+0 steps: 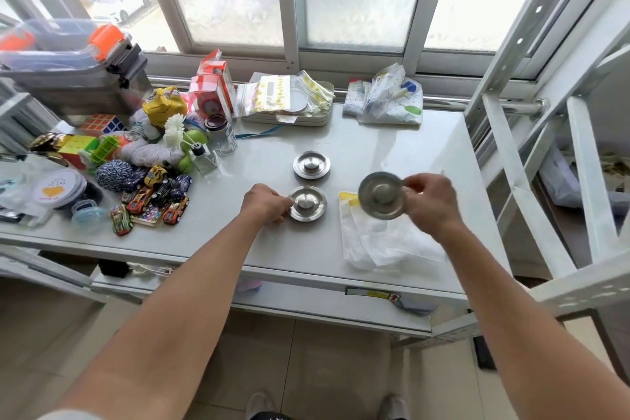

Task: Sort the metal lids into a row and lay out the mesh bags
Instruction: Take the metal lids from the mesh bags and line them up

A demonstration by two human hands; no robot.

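Two round metal lids with knobs lie on the white table (392, 143), one behind the other: the far lid (311, 164) and the near lid (308, 203). My left hand (264, 203) pinches the left rim of the near lid. My right hand (430, 202) holds a third metal lid (381, 195) tilted up in the air, above a heap of white mesh bags (385, 239) with a yellow-topped packet at the right of the table.
Toy cars (153, 201), yarn, puzzle cubes and small glass jars (223, 135) crowd the table's left. A tray with zip bags (286, 100) and printed plastic bags (385, 99) sit at the back. A metal rack frame (545, 164) stands on the right.
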